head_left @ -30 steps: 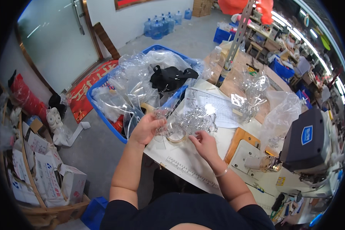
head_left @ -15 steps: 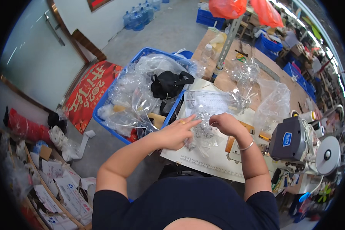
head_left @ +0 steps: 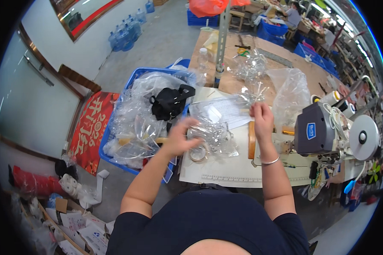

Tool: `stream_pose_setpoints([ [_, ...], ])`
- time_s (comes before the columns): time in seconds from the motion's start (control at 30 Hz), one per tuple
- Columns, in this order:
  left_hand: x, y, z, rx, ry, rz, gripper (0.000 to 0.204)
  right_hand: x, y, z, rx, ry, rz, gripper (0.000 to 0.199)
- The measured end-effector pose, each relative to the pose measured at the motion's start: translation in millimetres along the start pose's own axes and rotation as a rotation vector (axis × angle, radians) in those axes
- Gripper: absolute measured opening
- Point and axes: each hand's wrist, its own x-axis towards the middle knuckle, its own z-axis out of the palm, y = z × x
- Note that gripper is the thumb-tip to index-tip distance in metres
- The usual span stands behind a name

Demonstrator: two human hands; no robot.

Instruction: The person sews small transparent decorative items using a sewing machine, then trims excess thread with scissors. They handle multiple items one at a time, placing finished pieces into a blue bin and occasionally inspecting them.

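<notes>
My left hand [head_left: 181,138], slightly blurred, is open with thumb and fingers apart at the left edge of a clear plastic bag [head_left: 217,138] of small shiny pieces. A round ring-like piece [head_left: 197,155] lies by the bag's lower left edge. My right hand [head_left: 263,118] is raised to the right of the bag, fingers pinched together; what they hold, if anything, I cannot make out. A printed sheet of paper [head_left: 236,111] lies behind the bag on the white work surface [head_left: 225,168].
A sewing machine [head_left: 317,129] stands at the right. To the left, a blue crate [head_left: 106,142] holds plastic bags and a black strapped item [head_left: 168,103]. A metal post [head_left: 221,46] rises from the table. Another clear bag [head_left: 290,91] lies beyond my right hand.
My hands have moved apart: the left went left, off the bag's middle; the right rose away from the bag. The ring-like piece now shows. The whole view has shifted.
</notes>
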Motion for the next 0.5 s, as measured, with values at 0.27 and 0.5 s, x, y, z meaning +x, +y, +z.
stream_pose_setpoints([
  [0.27,-112,-61,-70,-0.958,0.64,-0.225,0.05,-136,129,117,-0.774,-0.46,-0.289,0.053],
  [0.5,-157,-55,-58,-0.672,0.632,-0.211,0.061,-62,92,87,-0.841,-0.751,0.039,0.026],
])
